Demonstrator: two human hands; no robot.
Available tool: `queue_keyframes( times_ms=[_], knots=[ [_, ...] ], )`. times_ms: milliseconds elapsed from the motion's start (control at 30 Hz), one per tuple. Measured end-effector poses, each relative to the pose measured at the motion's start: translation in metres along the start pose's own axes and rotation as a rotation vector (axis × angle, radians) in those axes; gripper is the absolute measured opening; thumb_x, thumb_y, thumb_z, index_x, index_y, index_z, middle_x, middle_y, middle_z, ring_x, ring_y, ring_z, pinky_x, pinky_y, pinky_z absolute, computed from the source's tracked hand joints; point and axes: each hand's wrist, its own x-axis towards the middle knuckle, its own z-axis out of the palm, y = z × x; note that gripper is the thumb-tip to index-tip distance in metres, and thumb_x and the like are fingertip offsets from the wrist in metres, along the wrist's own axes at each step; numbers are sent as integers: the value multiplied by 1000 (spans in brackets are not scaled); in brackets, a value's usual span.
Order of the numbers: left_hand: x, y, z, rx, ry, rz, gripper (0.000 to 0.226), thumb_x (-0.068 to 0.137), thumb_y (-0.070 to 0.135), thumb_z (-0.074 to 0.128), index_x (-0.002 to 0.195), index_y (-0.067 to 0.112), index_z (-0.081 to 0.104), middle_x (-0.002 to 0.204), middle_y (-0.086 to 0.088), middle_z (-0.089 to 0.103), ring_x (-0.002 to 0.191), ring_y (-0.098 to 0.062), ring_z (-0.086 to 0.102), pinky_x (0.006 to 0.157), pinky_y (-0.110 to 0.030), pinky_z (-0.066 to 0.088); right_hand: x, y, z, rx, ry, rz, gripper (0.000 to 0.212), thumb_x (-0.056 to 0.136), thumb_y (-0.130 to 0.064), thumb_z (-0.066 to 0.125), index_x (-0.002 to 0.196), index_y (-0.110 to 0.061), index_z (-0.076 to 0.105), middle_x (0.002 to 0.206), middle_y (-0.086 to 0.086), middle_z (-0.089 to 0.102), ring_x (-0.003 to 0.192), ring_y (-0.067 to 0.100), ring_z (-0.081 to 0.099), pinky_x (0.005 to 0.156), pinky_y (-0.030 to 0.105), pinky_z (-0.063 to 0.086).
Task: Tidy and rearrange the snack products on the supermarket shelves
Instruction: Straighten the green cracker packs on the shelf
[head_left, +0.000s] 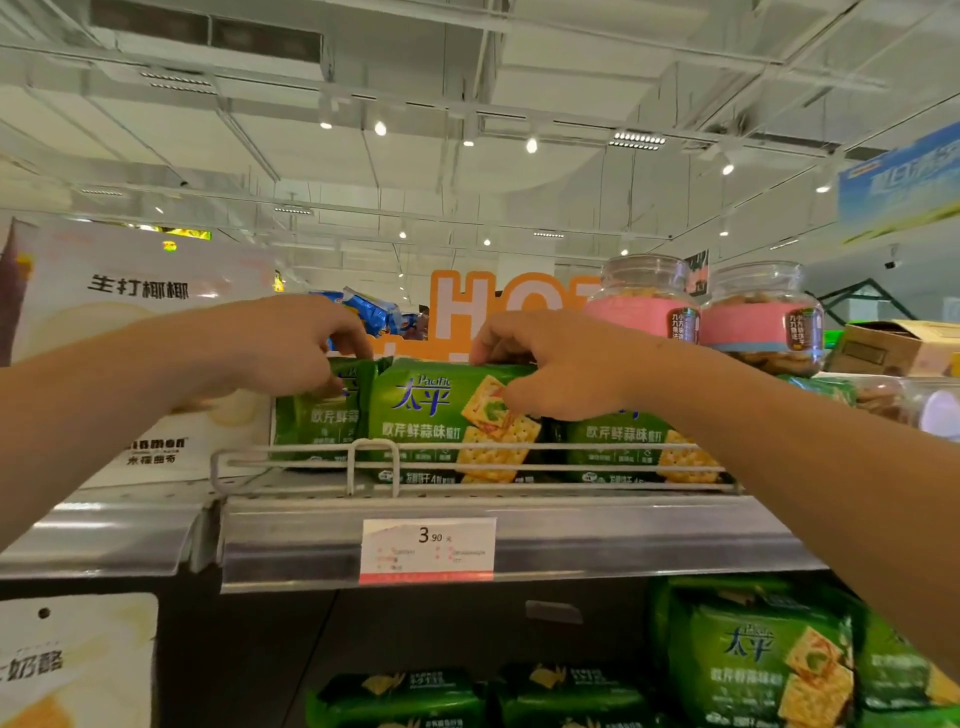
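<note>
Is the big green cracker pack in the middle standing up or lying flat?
Standing up. The green cracker pack faces forward behind the wire rail, with both hands, left hand and right hand, holding its top edge.

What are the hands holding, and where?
Both hands grip green cracker packs at their top edges: left hand the leftmost pack, right hand the middle pack.

Glossy green plastic cracker packs (447, 415) sit behind a smooth white wire rail (467, 457) on a shiny metal shelf edge (623, 540), beside clear plastic jars (763, 317).
</note>
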Motion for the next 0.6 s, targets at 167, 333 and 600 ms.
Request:
queue_keyframes(
  times_ms=[167, 333, 600],
  knots=[
    [6, 1, -8, 1, -140, 21, 37, 87, 18, 72, 118, 35, 61, 114, 8, 60, 100, -10, 58, 82, -30, 50, -4, 6, -3, -48, -3, 14, 43, 88, -36, 66, 127, -32, 47, 105, -20, 52, 98, 3, 54, 76, 15, 41],
    [16, 3, 0, -222, -126, 52, 42, 84, -5, 68, 109, 29, 68, 109, 7, 65, 102, -15, 62, 70, -24, 51, -5, 9, -4, -58, -8, 34, 38, 89, -29, 68, 123, -33, 51, 104, -19, 58, 96, 4, 57, 75, 19, 41],
    [14, 10, -4, -510, -102, -32, 21, 101, 35, 48, 113, 34, 65, 114, 1, 67, 106, -23, 63, 78, -37, 56, -8, 14, 0, -53, 40, 19, 36, 89, -28, 68, 119, -37, 50, 97, -24, 54, 88, -8, 52, 71, 12, 40]
  ],
)
